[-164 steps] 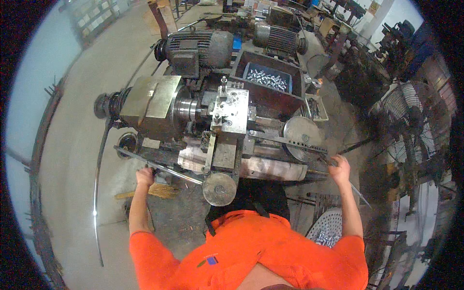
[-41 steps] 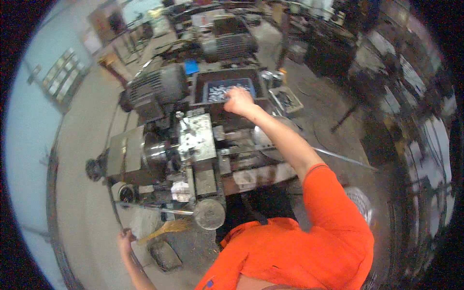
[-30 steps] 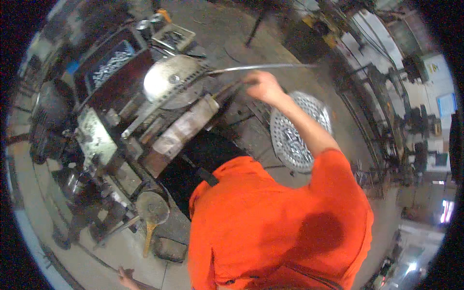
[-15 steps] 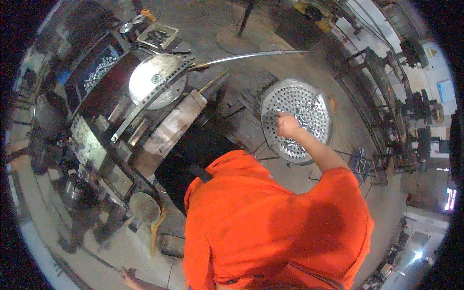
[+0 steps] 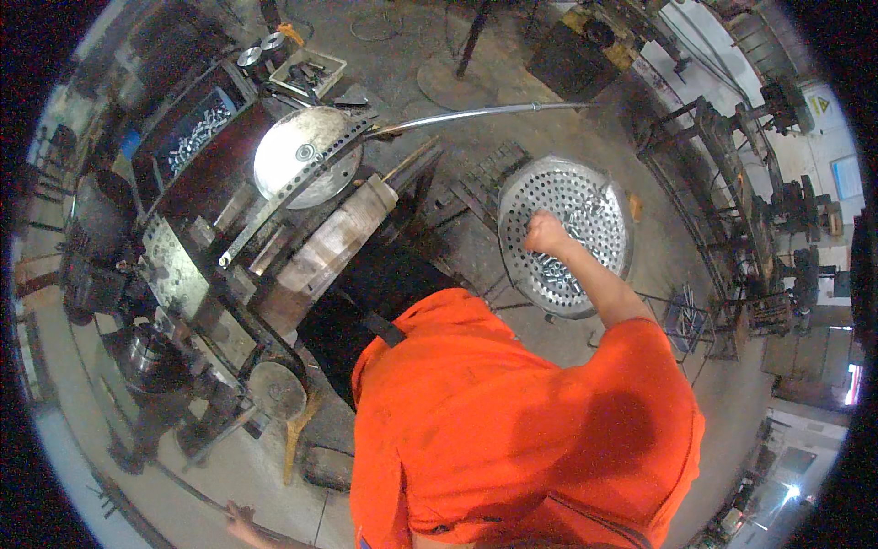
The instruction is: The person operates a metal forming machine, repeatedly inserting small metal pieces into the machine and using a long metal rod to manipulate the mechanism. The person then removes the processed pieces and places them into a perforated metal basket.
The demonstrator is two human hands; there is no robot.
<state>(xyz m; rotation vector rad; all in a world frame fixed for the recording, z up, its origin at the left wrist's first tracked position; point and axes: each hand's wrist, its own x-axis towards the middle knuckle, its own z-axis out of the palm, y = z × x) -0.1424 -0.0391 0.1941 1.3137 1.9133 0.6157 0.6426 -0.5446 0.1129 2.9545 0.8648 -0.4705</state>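
My right hand (image 5: 546, 234) is closed over a round perforated metal tray (image 5: 519, 194), fingers curled in; whatever is in them is hidden. Small shiny metal pieces (image 5: 554, 271) lie loose on the tray, around and beyond the hand. At the lower left edge, my left hand (image 5: 241, 523) appears closed round a long dark bar (image 5: 187, 488), its fingers small and partly unclear. To the left of my body stands a machine with a bright round metal disc (image 5: 291, 154) and a drilled flat strip (image 5: 274, 222) across it.
A dark bin of small metal parts (image 5: 203, 134) and a pale tray of tools (image 5: 311, 73) stand beyond the disc. A long thin rod (image 5: 476, 113) reaches out to the right. Metal racks (image 5: 695, 169) line the right side. A wire basket of rods (image 5: 686, 318) stands by the perforated tray.
My right hand stays over the perforated tray, its fingers now more tucked in. The whole scene has shifted slightly right and down in view. My left hand remains at the bar.
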